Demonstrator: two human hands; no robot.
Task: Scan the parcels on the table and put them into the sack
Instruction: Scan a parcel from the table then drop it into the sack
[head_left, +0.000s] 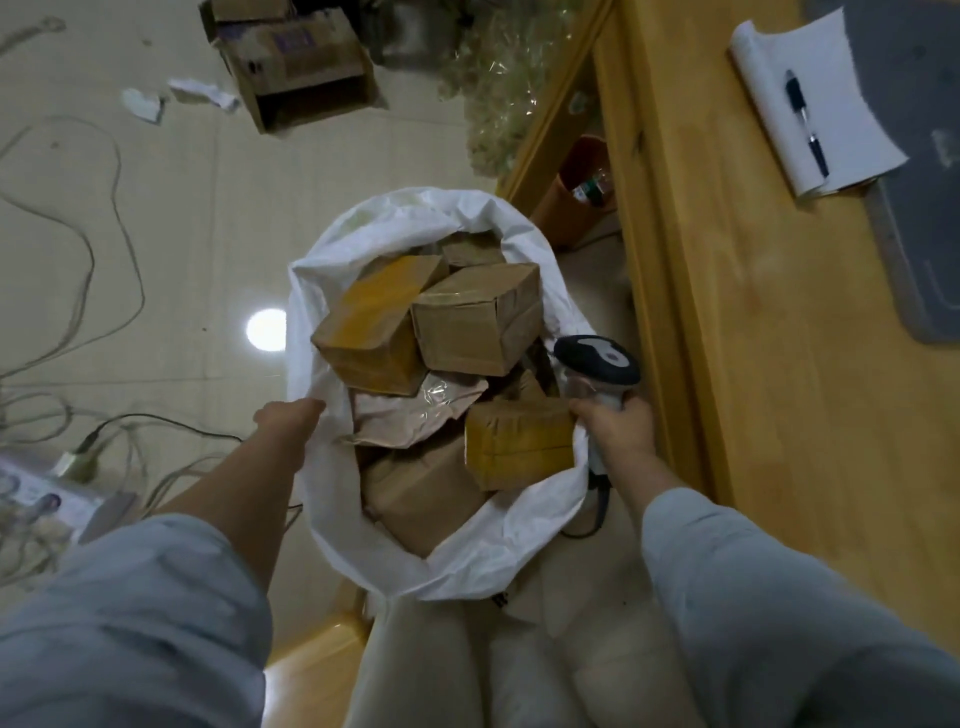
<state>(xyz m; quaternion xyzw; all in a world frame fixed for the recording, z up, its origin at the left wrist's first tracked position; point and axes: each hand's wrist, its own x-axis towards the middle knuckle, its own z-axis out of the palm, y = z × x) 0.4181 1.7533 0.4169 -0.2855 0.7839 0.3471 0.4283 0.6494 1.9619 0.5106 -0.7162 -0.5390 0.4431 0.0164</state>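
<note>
A white crinkled plastic sack (363, 540) stands open on the pale glossy tiled floor (182, 234) beside the yellow wooden worktop (779, 364). It is stuffed with boxy brown cardboard parcels (478, 322) bound in shiny tape. The left hand (285, 415) clutches the sack's left rim, its fingers tucked into the fabric. The right hand (618, 428) has its fingers wrapped round the handle of a grey-and-black pistol-shaped barcode scanner (597, 358) at the sack's right rim. On the worktop lie a curled white notepad (831, 130), a black pen (805, 122) and a dark grey mat (924, 234).
</note>
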